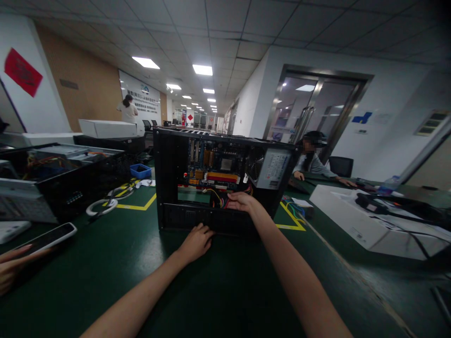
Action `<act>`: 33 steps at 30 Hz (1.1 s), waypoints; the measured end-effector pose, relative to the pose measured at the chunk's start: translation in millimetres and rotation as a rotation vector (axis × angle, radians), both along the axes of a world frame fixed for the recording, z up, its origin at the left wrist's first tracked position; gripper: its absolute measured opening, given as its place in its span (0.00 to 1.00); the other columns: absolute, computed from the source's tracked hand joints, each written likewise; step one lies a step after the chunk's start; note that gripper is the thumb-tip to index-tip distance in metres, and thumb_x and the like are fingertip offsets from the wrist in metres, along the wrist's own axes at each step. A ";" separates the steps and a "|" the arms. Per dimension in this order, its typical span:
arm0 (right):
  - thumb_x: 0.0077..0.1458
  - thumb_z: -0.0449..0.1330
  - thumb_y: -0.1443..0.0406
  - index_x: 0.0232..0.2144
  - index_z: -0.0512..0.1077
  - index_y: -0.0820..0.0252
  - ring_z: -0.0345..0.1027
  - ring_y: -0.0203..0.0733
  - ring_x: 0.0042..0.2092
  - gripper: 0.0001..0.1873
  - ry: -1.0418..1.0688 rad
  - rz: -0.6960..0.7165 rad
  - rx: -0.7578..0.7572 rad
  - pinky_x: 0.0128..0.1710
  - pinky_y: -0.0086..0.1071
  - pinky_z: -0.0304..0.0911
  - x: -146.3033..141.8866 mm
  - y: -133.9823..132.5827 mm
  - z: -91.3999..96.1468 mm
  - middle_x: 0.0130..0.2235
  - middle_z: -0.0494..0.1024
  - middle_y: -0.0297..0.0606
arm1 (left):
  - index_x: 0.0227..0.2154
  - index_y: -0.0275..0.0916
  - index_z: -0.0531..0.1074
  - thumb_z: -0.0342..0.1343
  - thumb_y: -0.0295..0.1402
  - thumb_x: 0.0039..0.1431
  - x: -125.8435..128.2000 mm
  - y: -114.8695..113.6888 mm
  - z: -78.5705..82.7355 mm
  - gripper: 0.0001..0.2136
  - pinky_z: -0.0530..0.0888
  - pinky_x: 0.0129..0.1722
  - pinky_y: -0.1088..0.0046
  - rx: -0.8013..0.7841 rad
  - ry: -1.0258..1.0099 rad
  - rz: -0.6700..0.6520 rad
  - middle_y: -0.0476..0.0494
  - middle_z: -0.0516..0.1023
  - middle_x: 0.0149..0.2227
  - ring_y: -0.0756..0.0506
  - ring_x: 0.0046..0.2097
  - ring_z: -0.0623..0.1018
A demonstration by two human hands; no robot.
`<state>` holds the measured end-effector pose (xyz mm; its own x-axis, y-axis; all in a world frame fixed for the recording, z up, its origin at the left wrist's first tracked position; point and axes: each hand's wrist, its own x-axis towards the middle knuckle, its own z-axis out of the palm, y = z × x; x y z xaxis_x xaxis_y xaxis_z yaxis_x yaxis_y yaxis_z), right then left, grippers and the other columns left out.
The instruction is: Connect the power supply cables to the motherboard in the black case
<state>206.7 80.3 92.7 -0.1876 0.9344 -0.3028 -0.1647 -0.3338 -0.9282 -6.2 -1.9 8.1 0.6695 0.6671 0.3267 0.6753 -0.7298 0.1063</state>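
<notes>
A black computer case stands on the green table with its open side facing me. Inside it, a blue motherboard carries orange and red memory slots, and a labelled power supply sits at the upper right. Reaching into the lower part of the case, my right hand is closed around a bundle of coloured power cables; its fingertips are partly hidden among them. My left hand rests against the lower front edge of the case, fingers slightly bent and holding nothing.
Left are another opened case, a blue bin, white cables and another person's hand with a phone. Right are a white box with black items and a seated person. Yellow tape marks the table.
</notes>
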 end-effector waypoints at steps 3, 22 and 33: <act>0.56 0.50 0.66 0.39 0.59 0.60 0.70 0.35 0.26 0.07 -0.059 -0.005 -0.022 0.34 0.38 0.67 -3.3 -1.2 3.8 0.27 0.72 0.35 | 0.44 0.39 0.66 0.47 0.27 0.55 0.4 -0.4 1.2 0.13 0.64 0.43 0.67 0.006 0.001 -0.001 0.43 0.68 0.39 0.44 0.43 0.66; 0.50 0.57 0.72 0.26 0.59 0.63 0.65 0.32 0.19 0.07 -0.055 -0.392 0.022 0.28 0.33 0.67 -27.5 22.1 1.9 0.16 0.67 0.29 | 0.44 0.40 0.65 0.47 0.28 0.55 0.5 -1.2 3.4 0.13 0.64 0.43 0.68 0.008 0.017 0.003 0.43 0.68 0.38 0.44 0.43 0.65; 0.50 0.52 0.80 0.24 0.58 0.63 0.65 0.30 0.22 0.11 -0.053 -0.409 -0.081 0.27 0.29 0.66 -27.5 30.8 -0.3 0.18 0.67 0.29 | 0.44 0.40 0.65 0.47 0.28 0.55 0.3 0.0 1.0 0.13 0.64 0.42 0.68 0.002 0.015 0.001 0.44 0.68 0.37 0.44 0.42 0.65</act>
<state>179.1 111.1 92.4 0.2120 0.9013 -0.3778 -0.2515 -0.3233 -0.9123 -5.9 -1.9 9.1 0.6734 0.6673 0.3183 0.6779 -0.7291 0.0945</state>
